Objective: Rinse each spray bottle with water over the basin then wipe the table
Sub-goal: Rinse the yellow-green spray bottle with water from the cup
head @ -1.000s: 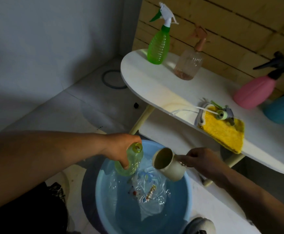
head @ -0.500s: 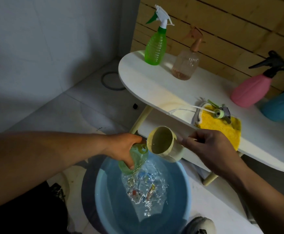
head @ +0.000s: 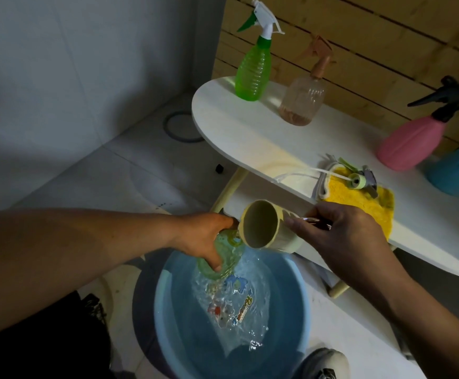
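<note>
My left hand (head: 203, 236) grips a pale green bottle (head: 227, 258) with its spray head off, held tilted over the blue basin (head: 165, 321). My right hand (head: 340, 236) holds the handle of a cream cup (head: 266, 228), tipped on its side with its mouth against the bottle's neck. Water runs down over the bottle and splashes into the basin. The bottle's spray head (head: 359, 180), with its white tube, lies on a yellow cloth (head: 359, 203) on the white table (head: 236, 132).
On the table stand a green spray bottle (head: 253, 69), a clear brownish one (head: 303, 101), a pink one (head: 411, 143) and a blue one (head: 457, 170). A wooden slat wall rises behind. My shoe (head: 324, 365) is beside the basin on the tiled floor.
My right hand has lifted the cup and tipped it further, up to the bottle's mouth. Water now pours over the bottle and ripples the basin.
</note>
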`<action>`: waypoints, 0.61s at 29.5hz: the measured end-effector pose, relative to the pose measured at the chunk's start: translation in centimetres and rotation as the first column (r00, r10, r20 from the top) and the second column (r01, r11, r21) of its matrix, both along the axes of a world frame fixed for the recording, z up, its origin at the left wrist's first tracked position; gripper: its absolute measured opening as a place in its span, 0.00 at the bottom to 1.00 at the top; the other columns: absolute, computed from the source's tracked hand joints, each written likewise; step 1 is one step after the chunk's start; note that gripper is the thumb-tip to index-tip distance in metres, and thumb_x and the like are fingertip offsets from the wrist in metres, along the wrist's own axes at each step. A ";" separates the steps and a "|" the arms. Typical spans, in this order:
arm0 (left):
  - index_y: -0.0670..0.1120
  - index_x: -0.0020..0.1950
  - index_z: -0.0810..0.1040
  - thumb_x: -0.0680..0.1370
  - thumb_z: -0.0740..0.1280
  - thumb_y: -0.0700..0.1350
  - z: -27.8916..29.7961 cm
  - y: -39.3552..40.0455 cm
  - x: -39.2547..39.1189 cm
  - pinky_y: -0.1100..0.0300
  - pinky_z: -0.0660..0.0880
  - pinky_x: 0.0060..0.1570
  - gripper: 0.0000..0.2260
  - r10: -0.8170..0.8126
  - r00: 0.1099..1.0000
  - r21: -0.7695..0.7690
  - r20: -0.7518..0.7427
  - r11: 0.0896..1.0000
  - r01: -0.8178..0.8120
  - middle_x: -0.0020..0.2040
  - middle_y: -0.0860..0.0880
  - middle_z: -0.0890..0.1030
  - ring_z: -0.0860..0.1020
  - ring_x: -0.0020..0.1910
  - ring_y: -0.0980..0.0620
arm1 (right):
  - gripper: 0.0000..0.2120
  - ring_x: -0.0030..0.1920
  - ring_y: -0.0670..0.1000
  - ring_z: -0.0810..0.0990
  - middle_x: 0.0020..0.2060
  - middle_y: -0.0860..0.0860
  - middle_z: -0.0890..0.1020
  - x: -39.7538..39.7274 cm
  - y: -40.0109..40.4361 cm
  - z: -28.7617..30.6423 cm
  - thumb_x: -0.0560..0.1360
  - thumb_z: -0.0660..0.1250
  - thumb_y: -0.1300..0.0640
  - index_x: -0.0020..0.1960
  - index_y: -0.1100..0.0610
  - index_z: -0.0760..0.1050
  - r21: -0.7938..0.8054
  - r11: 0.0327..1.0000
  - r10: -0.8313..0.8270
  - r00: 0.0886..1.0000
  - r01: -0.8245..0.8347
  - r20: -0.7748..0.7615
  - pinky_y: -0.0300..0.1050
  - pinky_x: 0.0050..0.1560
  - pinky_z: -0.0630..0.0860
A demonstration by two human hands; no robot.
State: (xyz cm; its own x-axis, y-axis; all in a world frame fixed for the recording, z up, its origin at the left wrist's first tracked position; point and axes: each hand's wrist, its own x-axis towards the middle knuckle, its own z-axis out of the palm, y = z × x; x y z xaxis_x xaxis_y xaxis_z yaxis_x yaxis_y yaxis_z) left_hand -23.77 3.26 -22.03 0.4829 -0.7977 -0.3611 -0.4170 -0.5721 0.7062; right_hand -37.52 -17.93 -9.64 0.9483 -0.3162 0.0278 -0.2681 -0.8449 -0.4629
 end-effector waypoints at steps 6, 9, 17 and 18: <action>0.55 0.60 0.72 0.67 0.83 0.46 -0.1 -0.2 0.2 0.76 0.71 0.39 0.28 -0.009 0.999 0.023 0.036 1.000 0.008 0.49 0.59 0.78 0.79 0.46 0.59 | 0.18 0.35 0.48 0.77 0.32 0.45 0.80 -0.2 0.4 0.4 0.72 0.68 0.33 0.38 0.47 0.79 -0.042 0.999 0.018 1.000 -0.017 0.019 0.51 0.36 0.75; 0.57 0.58 0.69 0.68 0.83 0.47 0.0 -0.3 0.3 0.77 0.69 0.34 0.27 -0.011 0.998 0.026 0.061 1.000 0.009 0.47 0.60 0.76 0.77 0.44 0.60 | 0.17 0.35 0.47 0.77 0.32 0.44 0.80 -0.4 0.6 0.5 0.73 0.69 0.34 0.38 0.47 0.78 -0.075 0.997 0.028 0.999 -0.025 0.032 0.49 0.36 0.75; 0.54 0.68 0.71 0.68 0.83 0.48 0.3 -0.5 0.1 0.71 0.71 0.41 0.33 -0.004 0.998 0.034 0.065 0.999 0.002 0.50 0.61 0.75 0.77 0.51 0.57 | 0.18 0.35 0.47 0.76 0.32 0.43 0.79 -0.4 0.8 0.6 0.73 0.68 0.33 0.38 0.47 0.78 -0.139 0.990 0.036 0.997 -0.026 0.070 0.48 0.37 0.74; 0.53 0.71 0.71 0.68 0.83 0.48 0.3 -0.6 0.1 0.70 0.72 0.42 0.35 -0.007 0.998 0.034 0.068 0.999 0.004 0.52 0.61 0.75 0.77 0.53 0.56 | 0.18 0.35 0.47 0.76 0.32 0.43 0.79 -0.4 0.8 0.6 0.72 0.68 0.33 0.38 0.47 0.78 -0.146 0.989 0.039 0.996 -0.028 0.076 0.47 0.37 0.73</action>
State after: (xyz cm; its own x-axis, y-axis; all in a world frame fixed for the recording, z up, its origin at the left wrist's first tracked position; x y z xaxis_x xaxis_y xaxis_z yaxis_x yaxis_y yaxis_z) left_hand -23.71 2.70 -21.70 0.5028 -0.7882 -0.3549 -0.4664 -0.5930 0.6564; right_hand -37.93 -17.09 -8.99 0.9514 -0.2713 0.1455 -0.2060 -0.9123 -0.3538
